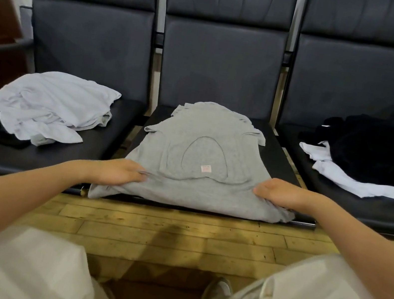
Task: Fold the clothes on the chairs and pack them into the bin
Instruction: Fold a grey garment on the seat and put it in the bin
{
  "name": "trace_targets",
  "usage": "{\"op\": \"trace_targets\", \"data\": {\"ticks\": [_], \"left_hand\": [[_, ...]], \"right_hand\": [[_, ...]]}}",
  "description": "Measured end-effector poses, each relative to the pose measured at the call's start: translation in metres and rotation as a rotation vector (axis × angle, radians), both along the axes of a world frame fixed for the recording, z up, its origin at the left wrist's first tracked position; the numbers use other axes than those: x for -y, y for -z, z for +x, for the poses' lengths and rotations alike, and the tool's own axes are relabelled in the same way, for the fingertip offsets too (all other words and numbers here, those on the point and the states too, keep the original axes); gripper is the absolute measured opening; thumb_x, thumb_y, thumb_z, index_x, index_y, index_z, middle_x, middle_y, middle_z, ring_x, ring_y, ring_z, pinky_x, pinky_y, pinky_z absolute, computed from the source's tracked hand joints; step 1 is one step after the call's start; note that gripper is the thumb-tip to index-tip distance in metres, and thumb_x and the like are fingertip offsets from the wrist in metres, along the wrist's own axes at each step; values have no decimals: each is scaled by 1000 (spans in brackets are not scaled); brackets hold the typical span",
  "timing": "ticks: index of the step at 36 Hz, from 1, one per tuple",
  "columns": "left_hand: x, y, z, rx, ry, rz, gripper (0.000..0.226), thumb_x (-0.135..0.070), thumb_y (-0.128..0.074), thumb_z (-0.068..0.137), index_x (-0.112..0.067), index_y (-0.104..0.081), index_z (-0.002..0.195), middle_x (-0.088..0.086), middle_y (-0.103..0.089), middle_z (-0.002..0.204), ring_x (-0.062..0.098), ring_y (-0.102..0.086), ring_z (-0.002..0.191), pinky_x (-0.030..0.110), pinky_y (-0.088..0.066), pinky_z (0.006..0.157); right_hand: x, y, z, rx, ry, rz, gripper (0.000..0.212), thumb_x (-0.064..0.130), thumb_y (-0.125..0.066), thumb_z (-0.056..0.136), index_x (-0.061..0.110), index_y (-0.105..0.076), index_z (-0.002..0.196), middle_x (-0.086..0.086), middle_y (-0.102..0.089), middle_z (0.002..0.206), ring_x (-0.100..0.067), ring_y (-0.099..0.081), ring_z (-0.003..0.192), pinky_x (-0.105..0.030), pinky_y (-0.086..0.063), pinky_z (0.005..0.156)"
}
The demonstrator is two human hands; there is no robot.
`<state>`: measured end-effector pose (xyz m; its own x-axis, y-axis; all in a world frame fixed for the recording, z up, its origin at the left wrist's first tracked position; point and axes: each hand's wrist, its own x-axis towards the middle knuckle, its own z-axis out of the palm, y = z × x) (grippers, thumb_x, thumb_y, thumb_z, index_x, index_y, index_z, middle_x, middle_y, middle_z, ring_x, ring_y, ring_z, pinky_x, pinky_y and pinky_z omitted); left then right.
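Folding has begun: left hand [118, 171] and right hand [279, 193] pinch the grey T-shirt [198, 149] at centre frame. Next, I'd guess, the sides get turned inward evenly.

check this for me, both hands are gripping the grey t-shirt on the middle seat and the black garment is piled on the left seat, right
Not quite. The black garment is piled on the right seat, as the head view shows. The rest stands: the left hand and right hand grip the grey t-shirt on the middle seat.
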<state>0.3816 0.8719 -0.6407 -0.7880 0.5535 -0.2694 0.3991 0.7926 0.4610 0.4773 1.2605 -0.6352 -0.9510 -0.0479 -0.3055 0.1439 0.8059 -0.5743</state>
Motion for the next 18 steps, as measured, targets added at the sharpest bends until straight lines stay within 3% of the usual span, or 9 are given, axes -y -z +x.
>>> {"op": "trace_targets", "data": {"ticks": [3,5,7,10,12,15,18], "left_hand": [[-3,3,7,49,83,-84,45,-51,-44,93,-11,-65,92,5,-62,87,16,-55,80,28,-44,84],[-5,0,5,10,98,-53,34,-37,-45,98,-11,-66,103,-1,-64,93,13,-58,87,17,-43,80],[-3,-4,-3,-55,37,62,19,-20,-48,99,-18,-66,96,-5,-63,89,7,-60,83,12,-44,70],[1,-9,-21,-166,-130,283,24,-14,-48,95,-28,-64,85,-3,-64,90,12,-61,76,31,-54,67],[0,-15,-30,-245,-233,346,26,-7,-44,96,-24,-61,85,-1,-60,84,12,-56,65,24,-46,54],[-3,-23,-48,-381,-319,389,25,-5,-41,96,-16,-63,93,0,-61,85,17,-55,79,19,-40,63],[-12,-29,-70,-396,-460,508,26,-9,-39,98,-15,-64,99,-2,-60,91,12,-53,74,21,-40,62]], "right_hand": [[1,-2,5,95,-87,-14,38,34,-52,98,19,-40,65,3,-40,67,-13,-37,65,-29,-31,68],[-1,-6,5,81,-128,-46,35,35,-57,96,15,-49,68,0,-46,70,-14,-42,67,-30,-33,68],[-6,-12,1,-30,-87,-114,30,33,-61,93,13,-60,72,2,-51,69,-11,-47,66,-26,-36,62],[-16,-21,-7,-262,66,-276,21,25,-63,92,6,-64,83,5,-49,63,-5,-43,54,-17,-31,49],[-21,-25,-15,-374,151,-378,16,21,-63,92,7,-67,88,2,-56,69,-8,-48,61,-20,-36,57],[-24,-28,-32,-458,256,-487,10,19,-64,91,13,-70,85,0,-68,84,-14,-62,80,-26,-46,73],[-28,-31,-55,-506,334,-507,10,19,-65,91,12,-72,89,-4,-71,93,-17,-65,89,-30,-50,80]]}}
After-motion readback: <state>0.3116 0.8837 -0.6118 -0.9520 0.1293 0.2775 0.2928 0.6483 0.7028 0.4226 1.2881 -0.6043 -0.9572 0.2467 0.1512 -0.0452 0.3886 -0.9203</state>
